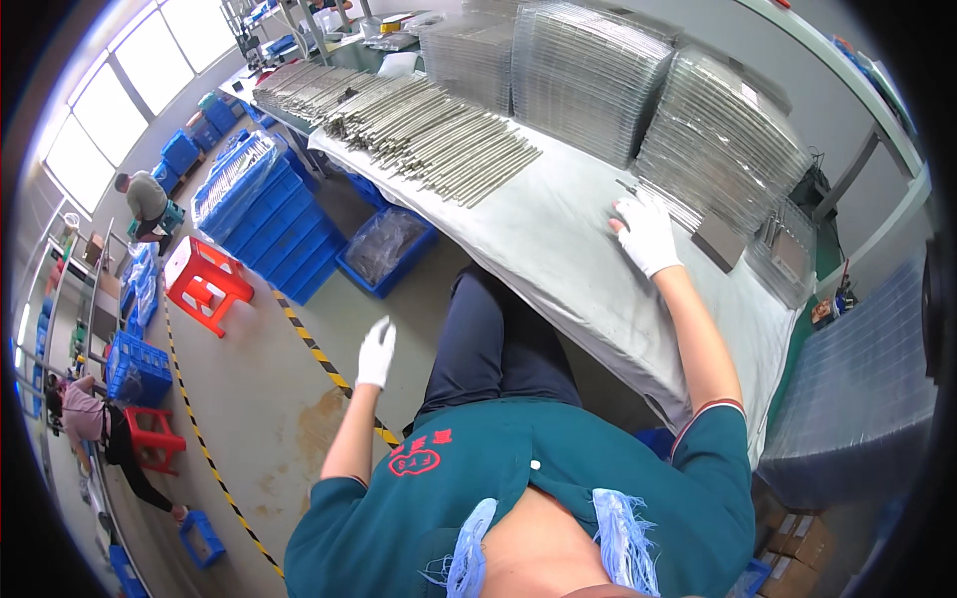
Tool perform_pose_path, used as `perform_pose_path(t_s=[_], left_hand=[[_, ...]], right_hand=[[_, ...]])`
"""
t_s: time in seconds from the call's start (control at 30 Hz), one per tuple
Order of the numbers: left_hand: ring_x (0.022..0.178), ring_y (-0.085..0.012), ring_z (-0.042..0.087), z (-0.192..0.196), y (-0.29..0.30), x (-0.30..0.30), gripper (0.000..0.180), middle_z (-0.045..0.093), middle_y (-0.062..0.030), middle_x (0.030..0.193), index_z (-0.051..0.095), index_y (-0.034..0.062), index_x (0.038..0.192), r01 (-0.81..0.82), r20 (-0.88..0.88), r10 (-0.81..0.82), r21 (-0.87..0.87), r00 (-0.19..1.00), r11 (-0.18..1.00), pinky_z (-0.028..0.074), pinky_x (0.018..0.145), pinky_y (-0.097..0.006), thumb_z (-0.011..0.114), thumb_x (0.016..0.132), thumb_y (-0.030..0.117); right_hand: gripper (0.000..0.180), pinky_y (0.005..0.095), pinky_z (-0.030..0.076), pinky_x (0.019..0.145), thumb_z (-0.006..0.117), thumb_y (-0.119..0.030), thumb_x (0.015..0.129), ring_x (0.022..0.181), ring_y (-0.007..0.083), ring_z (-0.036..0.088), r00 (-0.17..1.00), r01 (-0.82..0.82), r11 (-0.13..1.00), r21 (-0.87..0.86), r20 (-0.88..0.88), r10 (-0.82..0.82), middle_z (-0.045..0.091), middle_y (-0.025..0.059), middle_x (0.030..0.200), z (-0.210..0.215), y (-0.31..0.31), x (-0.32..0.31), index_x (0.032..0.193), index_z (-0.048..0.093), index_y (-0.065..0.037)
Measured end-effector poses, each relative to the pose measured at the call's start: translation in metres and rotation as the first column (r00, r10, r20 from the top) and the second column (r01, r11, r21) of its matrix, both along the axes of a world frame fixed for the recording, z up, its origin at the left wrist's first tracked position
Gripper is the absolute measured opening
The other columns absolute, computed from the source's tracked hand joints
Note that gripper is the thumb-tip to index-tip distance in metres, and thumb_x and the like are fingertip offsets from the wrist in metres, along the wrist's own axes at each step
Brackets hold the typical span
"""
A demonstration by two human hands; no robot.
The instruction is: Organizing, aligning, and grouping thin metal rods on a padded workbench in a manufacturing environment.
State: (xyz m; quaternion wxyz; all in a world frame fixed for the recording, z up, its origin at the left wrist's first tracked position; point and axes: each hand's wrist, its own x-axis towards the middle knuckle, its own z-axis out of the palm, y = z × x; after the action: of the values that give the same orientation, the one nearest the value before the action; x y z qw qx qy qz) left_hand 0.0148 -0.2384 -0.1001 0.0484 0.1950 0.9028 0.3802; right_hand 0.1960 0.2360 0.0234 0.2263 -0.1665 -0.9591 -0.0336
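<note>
In the head view, the right hand (646, 231), in a white glove, lies right of centre over the tabletop (573, 224), which is covered with a pale cloth. Its fingers reach the near end of a small group of metal rods (678, 207); I cannot tell whether they grip one. A dark grey block (718, 242) sits just right of that group, below the stacked clear plastic trays (723, 135) at the upper right. A far larger spread of rods (439, 140) lies side by side at the upper centre (their near ends make a ragged edge).

The left hand (377, 354), also gloved, hangs left of centre in front of the floor (289, 384), fingers extended with nothing visible in them. Toward the upper left are an open blue crate (387, 251) with clear plastic inside and a red stool (206, 282).
</note>
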Motion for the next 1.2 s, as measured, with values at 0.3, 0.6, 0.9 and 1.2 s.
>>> perform_pose_path(t_s=[0.3,0.6,0.9,1.2], left_hand=[[0.09,-0.033,0.061,0.149,0.243,-0.084,0.031,0.064,-0.0162,0.098,0.059,0.0022,0.111,0.573,-0.72,-0.458,-0.102,0.522,0.813,0.049,0.081,-0.041,0.061,0.087,0.022],[0.103,-0.0324,0.053,0.118,0.297,-0.143,0.031,0.057,-0.0176,0.112,0.056,0.0021,0.109,0.421,-0.699,-0.576,-0.411,0.424,0.808,0.042,0.089,-0.042,0.054,0.09,0.026],[0.109,-0.0336,0.054,0.119,0.305,-0.151,0.039,0.059,-0.0189,0.118,0.055,0.0029,0.117,0.381,-0.73,-0.503,-0.349,0.462,0.856,0.043,0.093,-0.044,0.052,0.091,0.032],[0.075,-0.0317,0.062,0.129,0.341,-0.178,0.036,0.062,-0.0157,0.076,0.064,0.0029,0.077,0.203,-0.682,-0.392,-0.343,0.618,0.917,0.05,0.069,-0.041,0.059,0.087,0.037]], right_hand=[[0.059,0.0462,0.023,0.111,0.052,-0.048,0.089,0.128,0.03,0.04,0.965,0.246,0.964,-0.098,0.115,-0.234,0.052,0.0133,0.133,-0.014,0.0,-0.003,0.127,0.055,-0.004],[0.065,0.0471,0.018,0.115,0.054,-0.049,0.088,0.135,0.0347,0.033,0.947,0.284,0.947,-0.151,0.198,-0.252,0.044,0.0208,0.14,-0.01,-0.007,-0.001,0.13,0.051,0.0],[0.059,0.0496,0.021,0.114,0.065,-0.034,0.084,0.132,0.0379,0.036,0.991,0.126,0.985,-0.116,0.053,-0.121,0.048,0.0183,0.135,-0.001,-0.005,0.002,0.131,0.049,-0.002],[0.061,0.045,0.028,0.112,0.066,-0.03,0.084,0.131,0.038,0.04,0.999,-0.014,0.942,-0.335,0.031,0.026,0.047,0.0182,0.138,0.011,-0.006,-0.019,0.135,0.046,-0.002]])
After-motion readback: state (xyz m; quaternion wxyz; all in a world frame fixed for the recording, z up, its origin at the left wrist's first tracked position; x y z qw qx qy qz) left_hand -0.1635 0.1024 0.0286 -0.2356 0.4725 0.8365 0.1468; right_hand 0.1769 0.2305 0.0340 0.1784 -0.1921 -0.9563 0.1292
